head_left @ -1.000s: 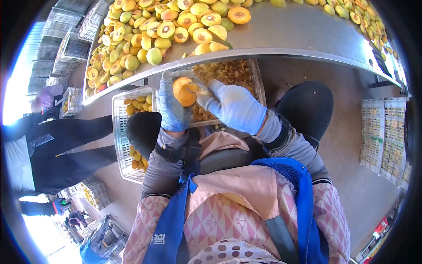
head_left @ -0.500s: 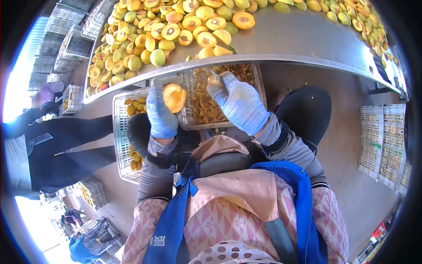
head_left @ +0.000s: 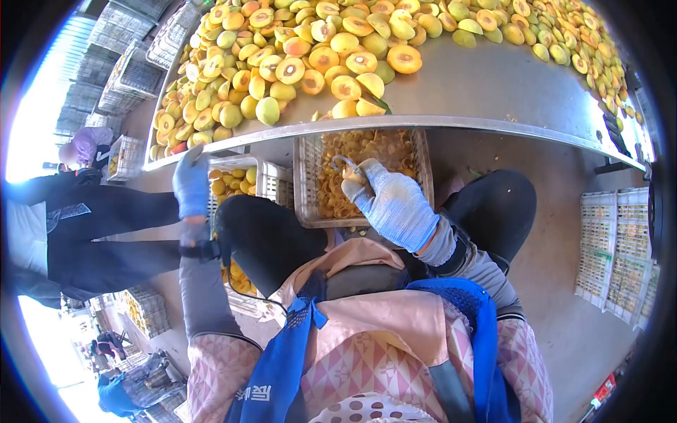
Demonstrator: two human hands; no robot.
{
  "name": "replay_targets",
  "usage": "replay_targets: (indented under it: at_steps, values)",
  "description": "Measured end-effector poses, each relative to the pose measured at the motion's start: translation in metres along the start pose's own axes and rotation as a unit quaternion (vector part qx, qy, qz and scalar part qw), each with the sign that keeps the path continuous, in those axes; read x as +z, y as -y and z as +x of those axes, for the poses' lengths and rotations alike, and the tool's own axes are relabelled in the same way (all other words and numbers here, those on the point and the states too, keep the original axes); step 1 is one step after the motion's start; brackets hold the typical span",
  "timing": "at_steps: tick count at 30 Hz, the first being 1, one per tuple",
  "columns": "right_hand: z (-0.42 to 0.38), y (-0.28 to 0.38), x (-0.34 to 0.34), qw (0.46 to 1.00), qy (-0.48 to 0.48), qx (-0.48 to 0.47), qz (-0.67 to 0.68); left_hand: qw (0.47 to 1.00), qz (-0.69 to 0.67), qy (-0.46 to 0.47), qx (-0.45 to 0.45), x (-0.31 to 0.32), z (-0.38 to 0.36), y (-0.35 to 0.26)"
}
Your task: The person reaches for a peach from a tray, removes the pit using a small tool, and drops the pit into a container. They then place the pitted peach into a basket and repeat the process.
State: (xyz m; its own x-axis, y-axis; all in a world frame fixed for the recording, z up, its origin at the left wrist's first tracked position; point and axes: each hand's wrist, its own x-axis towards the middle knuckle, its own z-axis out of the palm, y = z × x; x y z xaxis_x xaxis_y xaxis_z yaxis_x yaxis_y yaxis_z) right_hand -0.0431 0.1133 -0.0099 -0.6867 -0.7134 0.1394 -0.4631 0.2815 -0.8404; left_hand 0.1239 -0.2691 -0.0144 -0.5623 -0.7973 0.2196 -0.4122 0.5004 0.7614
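Note:
My left hand [head_left: 189,187], in a blue-grey knit glove, is at the table's left front corner, close to the piled peach halves [head_left: 224,116]. Its fingers point away from me and look stretched out; no fruit shows in it. My right hand [head_left: 399,204], gloved alike, is closed around a pitting knife [head_left: 343,162] whose curved metal end sticks out to the left. Below that hand is a crate [head_left: 305,204] full of brownish-orange scraps. A second white crate [head_left: 271,185], with yellow peach halves in it, stands left of my knee.
The metal table [head_left: 465,81] crosses in front of me, its raised rim [head_left: 423,123] above the crates. A person in dark trousers [head_left: 116,233] stands at left. Stacked crates [head_left: 612,247] stand at right, more [head_left: 130,77] at far left.
My left hand has moved left and away from me, and the peach half it held is gone from it. My right hand, still with the pitting knife, is slightly lower in view.

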Motion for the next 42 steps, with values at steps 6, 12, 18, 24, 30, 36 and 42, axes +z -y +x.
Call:
replay_targets:
  at_steps: [6, 12, 18, 24, 30, 36, 42]
  values:
    - [0.003, -0.004, -0.006, 1.0, -0.008, -0.004, -0.011, 0.957, 0.223, 0.016, 0.187, 0.138, 0.038, -0.103]
    - [0.006, -0.013, -0.007, 1.0, -0.006, 0.005, -0.012, 0.889, 0.369, 0.045, 0.267, 0.188, 0.083, -0.115]
    - [0.012, -0.009, -0.019, 0.998, -0.015, 0.037, 0.043, 0.906, 0.32, 0.09, 0.261, 0.199, 0.088, -0.117]
    - [0.013, -0.008, -0.018, 0.993, -0.035, 0.05, 0.105, 0.877, -0.362, 0.296, -0.105, 0.163, 0.001, -0.152]
    - [0.029, -0.016, -0.005, 0.984, -0.069, -0.011, 0.167, 0.813, -0.457, 0.324, -0.157, 0.155, -0.085, -0.182]
    - [0.022, -0.009, -0.007, 0.973, -0.027, 0.013, 0.231, 0.926, 0.037, 0.178, 0.331, 0.137, -0.111, -0.173]
    - [0.016, 0.001, -0.013, 0.979, -0.037, -0.011, 0.198, 0.785, -0.481, 0.378, -0.097, 0.132, -0.105, -0.168]
